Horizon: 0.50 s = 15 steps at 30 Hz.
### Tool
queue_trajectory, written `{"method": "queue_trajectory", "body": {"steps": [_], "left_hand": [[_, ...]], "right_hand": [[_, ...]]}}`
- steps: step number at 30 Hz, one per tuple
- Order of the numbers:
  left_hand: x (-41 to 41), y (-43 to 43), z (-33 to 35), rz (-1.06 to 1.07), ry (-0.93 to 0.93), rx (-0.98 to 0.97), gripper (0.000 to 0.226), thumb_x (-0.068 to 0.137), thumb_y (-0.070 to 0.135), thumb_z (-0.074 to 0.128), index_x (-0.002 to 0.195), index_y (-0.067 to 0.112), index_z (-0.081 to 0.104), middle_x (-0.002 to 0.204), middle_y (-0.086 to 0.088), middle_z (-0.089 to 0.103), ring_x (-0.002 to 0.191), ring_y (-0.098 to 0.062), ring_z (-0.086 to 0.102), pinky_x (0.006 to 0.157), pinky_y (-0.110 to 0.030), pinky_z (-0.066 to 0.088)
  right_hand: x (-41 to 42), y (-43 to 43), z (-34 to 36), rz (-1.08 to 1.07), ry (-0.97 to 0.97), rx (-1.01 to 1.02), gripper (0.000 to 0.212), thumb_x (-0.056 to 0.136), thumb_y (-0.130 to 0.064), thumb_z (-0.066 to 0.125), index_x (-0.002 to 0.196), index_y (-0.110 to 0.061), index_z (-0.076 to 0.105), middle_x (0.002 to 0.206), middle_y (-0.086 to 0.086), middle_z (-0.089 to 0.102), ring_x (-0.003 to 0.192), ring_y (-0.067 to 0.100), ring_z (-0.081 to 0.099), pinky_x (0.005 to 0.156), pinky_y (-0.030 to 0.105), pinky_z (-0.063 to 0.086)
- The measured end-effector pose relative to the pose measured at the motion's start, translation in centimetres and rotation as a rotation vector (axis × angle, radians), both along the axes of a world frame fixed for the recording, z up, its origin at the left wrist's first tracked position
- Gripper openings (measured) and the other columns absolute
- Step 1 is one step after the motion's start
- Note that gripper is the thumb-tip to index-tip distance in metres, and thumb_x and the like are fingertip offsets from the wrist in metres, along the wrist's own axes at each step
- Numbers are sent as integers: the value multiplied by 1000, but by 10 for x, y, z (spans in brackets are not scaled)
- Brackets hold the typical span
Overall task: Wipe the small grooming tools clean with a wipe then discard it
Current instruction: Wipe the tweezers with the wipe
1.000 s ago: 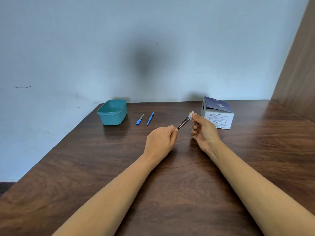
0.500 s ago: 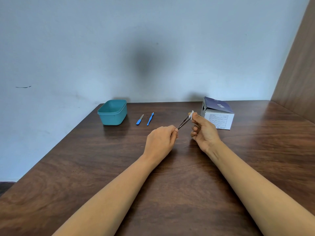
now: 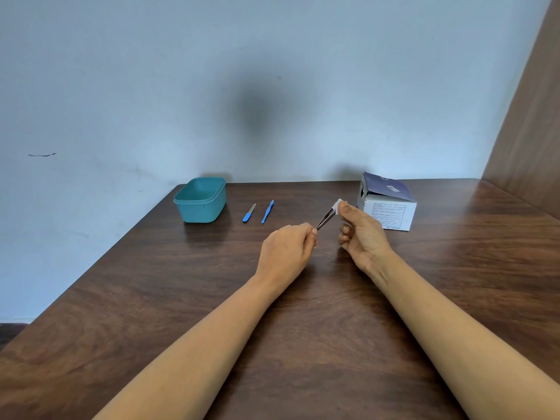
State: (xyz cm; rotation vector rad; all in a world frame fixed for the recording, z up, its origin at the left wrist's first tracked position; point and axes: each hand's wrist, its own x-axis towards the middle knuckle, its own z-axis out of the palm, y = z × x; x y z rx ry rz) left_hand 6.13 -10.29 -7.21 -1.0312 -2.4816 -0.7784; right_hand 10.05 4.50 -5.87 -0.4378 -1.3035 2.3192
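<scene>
Dark wood-grain table [image 3: 318, 298] against a pale blue wall [image 3: 272, 86], head view. Above the table's middle, thin metal tweezers [image 3: 325, 219], narrow and tapering, are held clear of the wood, slanting up to the right. The left hand [image 3: 286, 250] is curled round their lower end. The right hand [image 3: 363, 234] pinches a small white wipe [image 3: 337, 204], soft and crumpled, about their upper tip, its other fingers loosely bent. Judged stage: the tip of one tool is being wiped. Risks: the smooth, slim metal may slip from the left hand if the wipe is pulled hard; the pointed tip may tear the thin wipe or prick a finger; so small a wipe may miss the inner faces. Farther back, a short blue tool [image 3: 249, 213] with a grey blade and a longer blue tool [image 3: 267, 211] lie side by side, not touching. Left of them stands a teal plastic tub [image 3: 200, 212], round-cornered and open-topped, the likely place for the spent wipe. A cardboard box [image 3: 389, 212] with its flap raised stands just behind the right hand.
</scene>
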Motion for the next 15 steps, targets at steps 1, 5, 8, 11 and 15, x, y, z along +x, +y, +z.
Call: {"method": "queue_trajectory", "body": {"steps": [1, 5, 8, 11, 15], "left_hand": [[0, 0, 0, -1, 1, 0, 30, 100, 34, 38, 85, 24, 61, 73, 7, 64, 73, -11, 58, 68, -39, 51], [0, 0, -1, -3, -3, 3, 29, 100, 33, 38, 85, 24, 61, 73, 6, 64, 73, -12, 58, 68, -40, 51], [0, 0, -1, -5, -4, 5, 30, 100, 33, 38, 84, 23, 61, 73, 6, 64, 74, -13, 58, 68, -41, 50], [0, 0, -1, -5, -1, 8, 30, 100, 33, 37, 83, 23, 60, 73, 6, 64, 74, -13, 58, 68, -41, 50], [1, 0, 1, -16, 8, 12, 30, 100, 32, 38, 84, 23, 61, 72, 7, 63, 71, -10, 57, 67, -38, 51]], "right_hand": [[0, 0, 0, 9, 1, 9, 9, 87, -15, 65, 96, -16, 67, 63, -15, 63, 48, 3, 35, 49, 18, 27], [-1, 1, -1, 29, 1, 23, 8, 88, -11, 63, 94, -14, 67, 60, -15, 62, 49, 3, 35, 44, 15, 27], [-1, 0, -1, 28, 3, 32, 5, 82, -11, 70, 86, -15, 68, 65, -11, 66, 46, 2, 35, 42, 14, 28], [-1, -2, -2, 26, -2, 53, 8, 78, -14, 74, 85, -14, 68, 68, -9, 67, 44, 1, 35, 41, 14, 29], [-1, -2, -2, 23, -9, 67, 6, 83, -16, 71, 88, -15, 69, 70, -11, 67, 45, 2, 36, 44, 15, 30]]}}
